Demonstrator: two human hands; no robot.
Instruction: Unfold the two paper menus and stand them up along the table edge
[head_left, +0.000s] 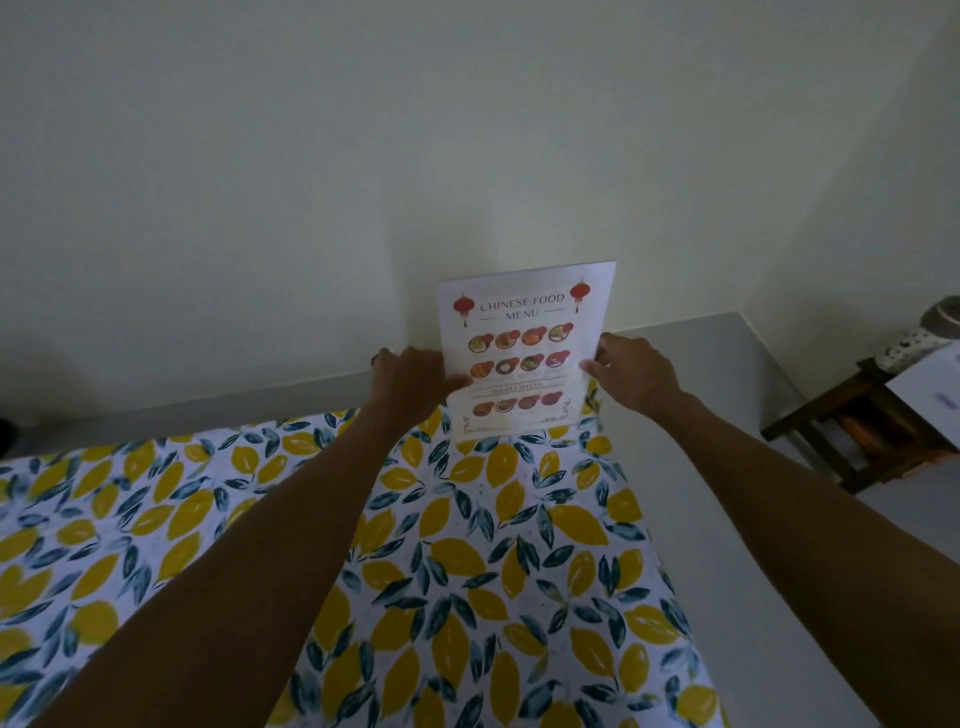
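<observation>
Left hand (410, 379) pinches the left edge of the menu (524, 353), thumb on the printed face, other fingers behind the sheet. Right hand (636, 376) grips the right edge the same way, thumb tip in front near the lower food pics, rest of fingers curled behind. Both forearms reach fwd from the bottom of view, converging on the sheet.

Menu sits between the two hands, opened flat, held upright w/ slight tilt, print facing the camera. Heading reads "CHINESE FOOD MENU", red lanterns in both top corners, rows of dish photos below. Bottom edge meets the far end of the table (519, 571), at the far edge of the cloth; cannot tell if it bears weight there or hangs from the grip.

Table under the arms is covered by a tablecloth (457, 597), white w/ yellow lemons and dark blue-green leaves. Only one menu in view.

Beyond the hands: pale wall (363, 156) right behind the sheet, grey floor (727, 415) at its base and running right of the right arm. Further right, dark wooden stool (852, 441) w/ blurred items on top, not identifiable. Lighting dim overall.
</observation>
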